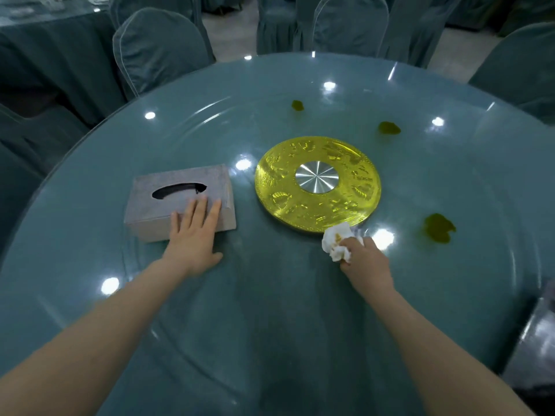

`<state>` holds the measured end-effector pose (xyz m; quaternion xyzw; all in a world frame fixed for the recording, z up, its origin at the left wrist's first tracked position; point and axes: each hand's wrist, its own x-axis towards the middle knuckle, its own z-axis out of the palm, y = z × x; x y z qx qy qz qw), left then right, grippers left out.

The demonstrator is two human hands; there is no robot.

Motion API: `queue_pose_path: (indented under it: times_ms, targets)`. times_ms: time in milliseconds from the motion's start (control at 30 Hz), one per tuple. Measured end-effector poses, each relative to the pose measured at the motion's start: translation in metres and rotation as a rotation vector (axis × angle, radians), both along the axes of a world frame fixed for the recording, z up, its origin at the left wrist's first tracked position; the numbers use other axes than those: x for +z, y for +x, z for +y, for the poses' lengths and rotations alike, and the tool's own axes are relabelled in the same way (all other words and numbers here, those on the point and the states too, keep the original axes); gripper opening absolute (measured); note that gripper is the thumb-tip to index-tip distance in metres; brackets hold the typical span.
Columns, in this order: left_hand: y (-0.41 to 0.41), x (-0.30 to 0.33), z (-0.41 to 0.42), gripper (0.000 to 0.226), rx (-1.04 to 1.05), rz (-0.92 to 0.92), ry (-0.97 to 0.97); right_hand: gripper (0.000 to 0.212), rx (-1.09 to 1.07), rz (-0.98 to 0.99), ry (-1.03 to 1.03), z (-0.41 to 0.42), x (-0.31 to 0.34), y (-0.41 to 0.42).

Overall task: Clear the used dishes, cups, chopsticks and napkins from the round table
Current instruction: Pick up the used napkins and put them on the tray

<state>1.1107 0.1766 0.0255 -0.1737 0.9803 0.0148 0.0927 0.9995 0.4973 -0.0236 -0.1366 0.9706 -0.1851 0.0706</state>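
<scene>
The round table has a glass top over teal cloth. My right hand grips a crumpled white napkin with a yellowish stain, held against the glass just below the gold disc at the table's centre. My left hand lies flat with straight fingers on the near edge of a grey tissue box, which sits left of the disc. Three yellow-green stains mark the glass: one at the right, one further back, one at the far side.
Teal-covered chairs ring the table at the back and sides. Another covered table stands at the far left. A grey metal surface shows at the right edge.
</scene>
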Motion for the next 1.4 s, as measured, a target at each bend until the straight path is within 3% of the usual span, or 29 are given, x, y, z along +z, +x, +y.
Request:
queue_pose_path:
  times_ms: [367,733,933,1100,1167,1300,1400]
  targets:
    - [0.091,0.02,0.079,0.102,-0.066,-0.005,0.15,0.035,0.061,-0.194,-0.005,0.041,0.017,0.134]
    - [0.127,0.004,0.172,0.1,-0.219,-0.033,0.325,0.024,-0.352,0.035,-0.296,0.174,0.075,0.248]
    - [0.127,-0.002,0.225,0.1,-0.338,-0.061,0.365,0.032,-0.804,0.09,-0.435,0.266,0.076,0.296]
    - [0.132,-0.008,0.254,0.098,-0.387,-0.094,0.359,0.022,-0.937,0.238,-0.466,0.316,0.072,0.307]
    - [0.131,-0.011,0.265,0.096,-0.389,-0.117,0.347,0.03,-0.929,0.223,-0.454,0.331,0.069,0.301]
    - [0.13,-0.014,0.278,0.094,-0.361,-0.135,0.363,0.076,-0.876,0.009,-0.413,0.349,0.056,0.281]
    - [0.128,-0.013,0.285,0.093,-0.35,-0.138,0.358,0.077,-0.787,-0.049,-0.344,0.358,0.046,0.269]
